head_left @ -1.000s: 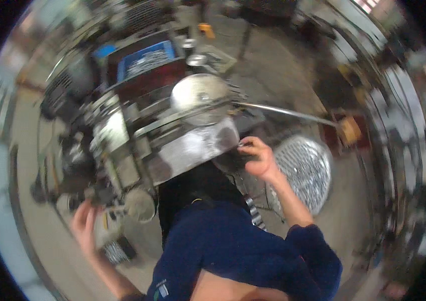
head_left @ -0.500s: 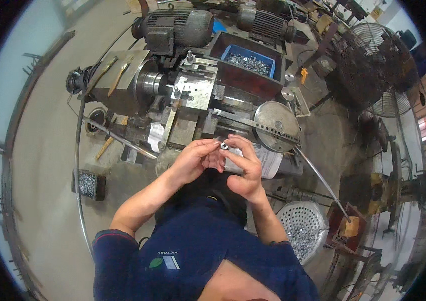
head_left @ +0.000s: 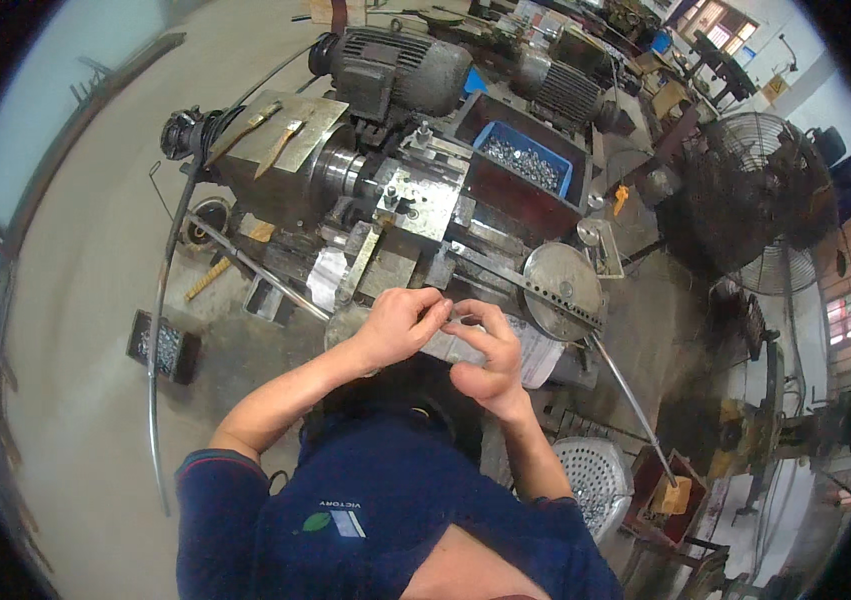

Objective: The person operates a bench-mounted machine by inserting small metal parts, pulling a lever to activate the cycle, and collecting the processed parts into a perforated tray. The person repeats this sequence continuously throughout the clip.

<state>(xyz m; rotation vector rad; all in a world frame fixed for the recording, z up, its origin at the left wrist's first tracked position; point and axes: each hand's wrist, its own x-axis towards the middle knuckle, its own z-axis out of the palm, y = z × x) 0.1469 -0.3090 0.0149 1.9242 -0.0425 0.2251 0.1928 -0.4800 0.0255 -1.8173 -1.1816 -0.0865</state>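
Observation:
My left hand (head_left: 403, 326) and my right hand (head_left: 490, 352) meet in front of my body, just short of the machine. Their thumbs and fingertips are pinched together. A small silvery metal part with a dark hole, like a nut, showed there half a second ago; now the fingers almost fully cover it. Beyond the hands stands a lathe-like machine with a shiny spindle (head_left: 341, 170) and a metal block (head_left: 423, 200) on its slide. A round metal disc (head_left: 563, 290) with a drilled bar across it lies right of my hands.
Small metal parts fill a blue bin (head_left: 523, 158) behind the machine, a dark box (head_left: 163, 346) on the left floor and a perforated basket (head_left: 593, 480) at right. Long rods (head_left: 635, 405) slant out on both sides. Brushes (head_left: 277, 150) lie on the headstock; a fan (head_left: 760, 190) stands right.
The view has shifted, so the machine sits further right and lower. My fingertips have closed over the small metal part, which showed between them before.

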